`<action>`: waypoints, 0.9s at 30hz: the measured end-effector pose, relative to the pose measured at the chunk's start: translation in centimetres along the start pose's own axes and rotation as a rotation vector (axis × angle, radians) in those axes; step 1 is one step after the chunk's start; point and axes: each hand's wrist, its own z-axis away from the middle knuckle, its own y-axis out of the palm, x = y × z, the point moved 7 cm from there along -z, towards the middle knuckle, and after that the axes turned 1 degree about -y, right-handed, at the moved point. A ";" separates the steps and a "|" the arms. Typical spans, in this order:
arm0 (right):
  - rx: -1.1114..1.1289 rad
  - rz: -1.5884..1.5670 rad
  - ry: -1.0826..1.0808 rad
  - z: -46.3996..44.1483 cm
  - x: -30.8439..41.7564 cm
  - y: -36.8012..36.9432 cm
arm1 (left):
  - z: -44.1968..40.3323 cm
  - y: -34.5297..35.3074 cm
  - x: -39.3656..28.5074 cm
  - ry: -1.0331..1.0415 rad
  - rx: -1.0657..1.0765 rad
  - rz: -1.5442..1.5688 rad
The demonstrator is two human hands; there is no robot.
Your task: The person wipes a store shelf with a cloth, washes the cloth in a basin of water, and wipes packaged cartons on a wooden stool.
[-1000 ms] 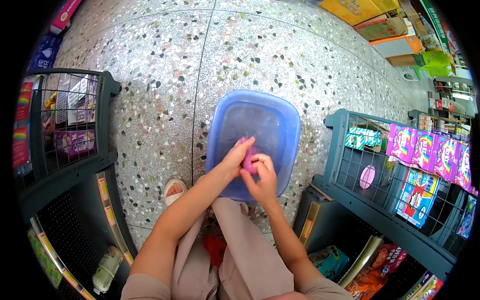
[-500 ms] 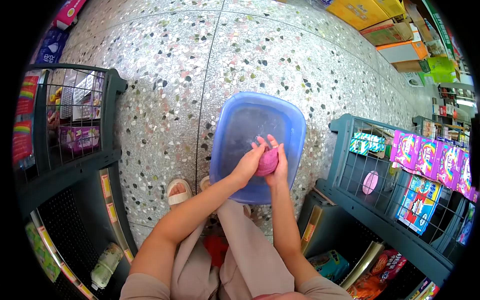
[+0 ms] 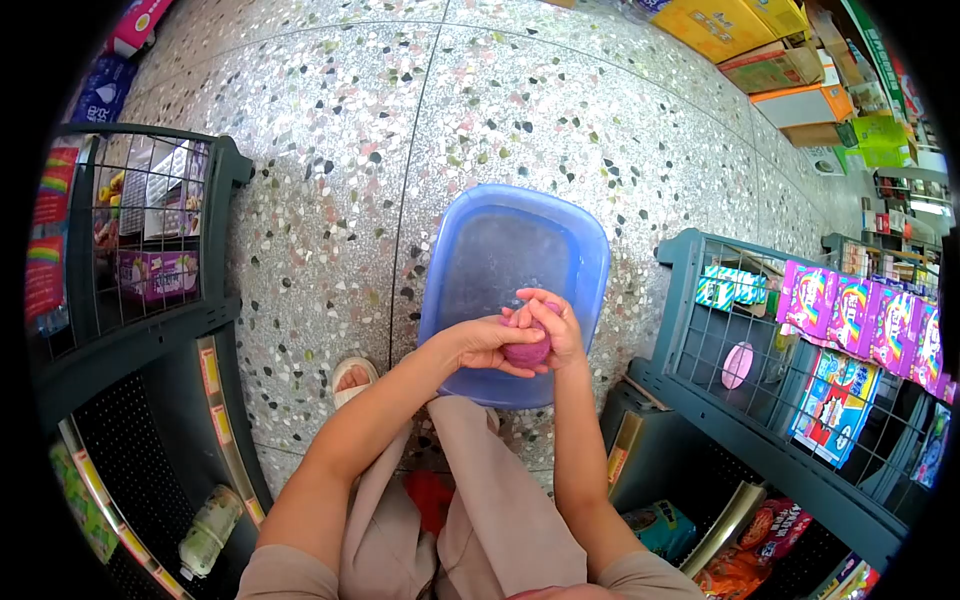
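Note:
A balled-up pink cloth (image 3: 527, 350) is squeezed between my two hands over the near part of a blue basin (image 3: 432, 290). My left hand (image 3: 488, 343) closes on the cloth from the left, its fingers partly under it. From the right, my right hand (image 3: 560, 335) wraps round the same cloth, fingers curled over its top. Cloudy water (image 3: 500, 250) fills the bottom of the basin, which stands on the speckled floor (image 3: 320, 190).
Wire-sided shelf racks with packaged goods stand at the left (image 3: 222, 220) and right (image 3: 680, 290). Purple packets (image 3: 850, 310) hang on the right rack. Yellow and orange boxes (image 3: 715, 30) lie at the top right. My sandalled foot (image 3: 352, 378) is left of the basin.
Both hands have drawn back slightly toward my body and closed more tightly round the cloth. Earlier, the right fingers were stretched out, and the cloth now looks more compressed.

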 end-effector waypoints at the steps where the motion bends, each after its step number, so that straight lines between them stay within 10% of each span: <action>1: 0.006 0.007 0.030 -0.1 0.1 -0.1 | -0.2 0.1 0.0 -0.015 0.009 -0.019; 20: -0.265 0.340 0.146 -0.8 1.8 -0.1 | -0.1 1.9 -1.5 -0.067 -0.365 -0.487; 27: -0.505 0.618 0.071 -0.2 1.3 -1.1 | -2.3 0.1 -0.1 0.384 -0.565 -0.758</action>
